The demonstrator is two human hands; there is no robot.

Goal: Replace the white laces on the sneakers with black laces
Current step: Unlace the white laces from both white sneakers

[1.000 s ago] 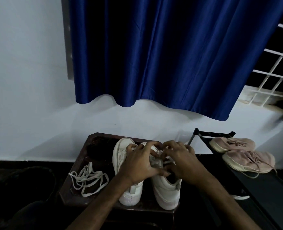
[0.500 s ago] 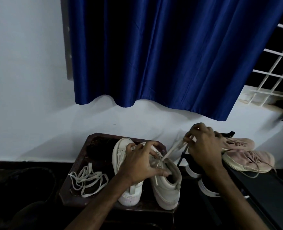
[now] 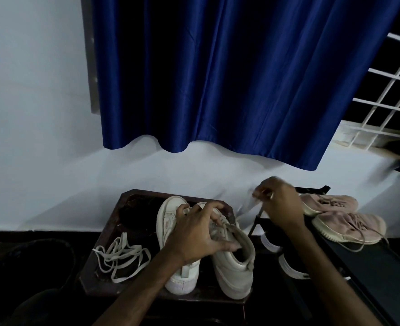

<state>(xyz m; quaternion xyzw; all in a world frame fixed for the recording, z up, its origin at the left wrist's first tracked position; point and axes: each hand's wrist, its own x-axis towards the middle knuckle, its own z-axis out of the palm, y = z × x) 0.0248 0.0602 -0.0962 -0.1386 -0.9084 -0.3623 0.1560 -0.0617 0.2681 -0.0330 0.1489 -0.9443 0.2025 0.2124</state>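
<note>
While the left hand (image 3: 194,234) grips the cream sneaker (image 3: 234,267), the right hand (image 3: 280,203) pinches its blurred white lace (image 3: 247,206).

Lower centre: dark wooden table (image 3: 137,222) bears two white sneakers (image 3: 234,264) side by side, heels toward the frame bottom, and a loose white lace (image 3: 121,255) at their left. Lower right: black rack (image 3: 382,267) bears two pink sneakers (image 3: 349,222).

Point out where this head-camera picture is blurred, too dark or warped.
Head view: motion blur smears the right hand and the white lace it pinches, while the left hand on the sneaker is sharp. Dim light sinks the floor and the dark table into near-black. Wide-angle distortion slants the window grille.
</note>
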